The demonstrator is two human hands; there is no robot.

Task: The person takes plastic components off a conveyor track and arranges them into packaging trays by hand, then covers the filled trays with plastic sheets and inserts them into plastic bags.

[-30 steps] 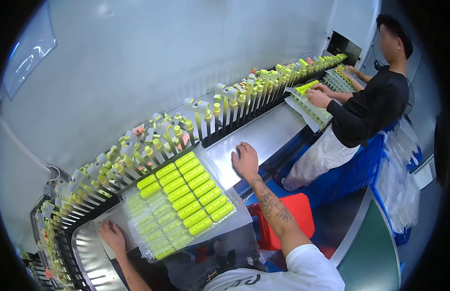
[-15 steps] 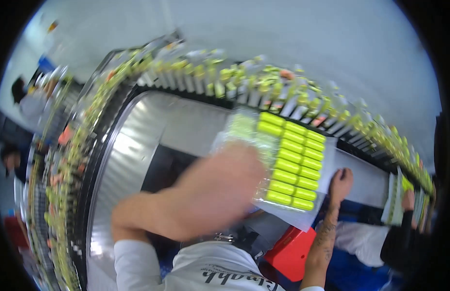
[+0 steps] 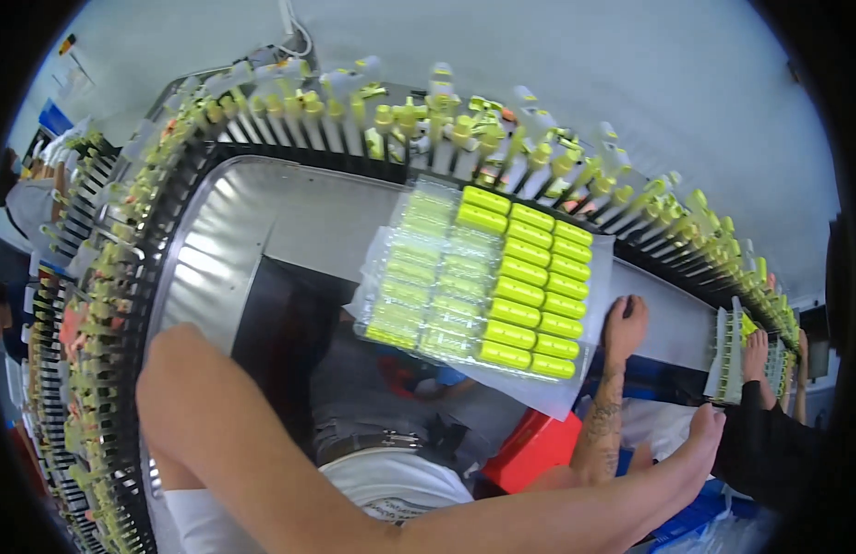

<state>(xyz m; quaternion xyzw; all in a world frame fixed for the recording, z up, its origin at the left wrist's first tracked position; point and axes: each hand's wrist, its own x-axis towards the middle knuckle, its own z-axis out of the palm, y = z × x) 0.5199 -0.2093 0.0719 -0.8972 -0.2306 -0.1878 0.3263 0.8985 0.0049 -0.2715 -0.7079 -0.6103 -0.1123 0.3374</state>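
Note:
A clear plastic tray (image 3: 437,286) with moulded pockets lies on a translucent white sheet (image 3: 590,305). Rows of neon yellow rounded blocks (image 3: 530,286) fill its right part, while the left pockets show as clear plastic. My left arm bends at the far left and crosses low in front of my body. At its end, my left hand (image 3: 691,439) is out at the right, over my tattooed right forearm; its fingers are mostly hidden. Beside the sheet's right edge, my right hand (image 3: 628,325) rests with fingers curled in. Whatever it may hold cannot be made out.
A curved black rack (image 3: 373,152) of upright yellow and clear pieces borders the metal worktop (image 3: 225,240). A red bin (image 3: 534,452) stands below the sheet. At right, a co-worker's hand (image 3: 756,355) is by another tray (image 3: 723,355). Plastic bags lie lower right.
My left hand has swung from over the tray down and across to the right, uncovering the tray's left pockets. My right hand stays beside the sheet. The whole view has shifted slightly.

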